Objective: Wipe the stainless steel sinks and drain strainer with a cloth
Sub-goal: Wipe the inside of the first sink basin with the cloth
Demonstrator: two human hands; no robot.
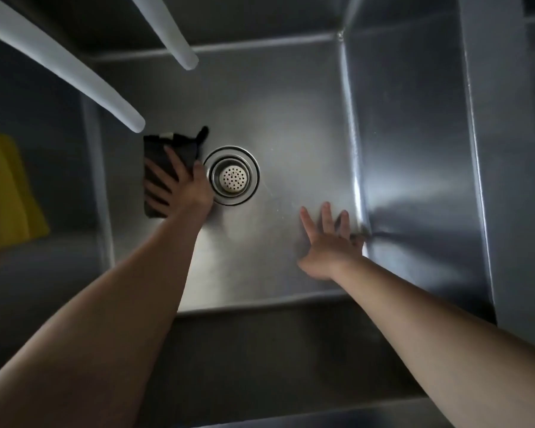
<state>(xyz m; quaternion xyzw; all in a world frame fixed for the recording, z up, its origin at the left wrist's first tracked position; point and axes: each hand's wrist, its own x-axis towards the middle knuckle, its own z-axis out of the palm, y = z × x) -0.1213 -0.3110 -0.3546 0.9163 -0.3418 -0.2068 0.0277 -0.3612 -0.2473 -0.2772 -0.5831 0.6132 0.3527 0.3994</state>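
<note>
Sink [291,125] floor wipe in hand; strainer not yet reached.
Right hand [329,242] open, fingers spread near the right wall; left hand [179,183] presses flat on dark cloth [158,152] (folded), just left of drain strainer [233,179]. Next, probably: slide cloth rightward over it.

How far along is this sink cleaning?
Nothing shows as finished; steel sheen can't prove wiping. In hand: the left hand presses the dark cloth flat on the sink floor, left of the drain strainer. The right hand rests open. Left: the uncovered strainer, probably the walls.
</note>
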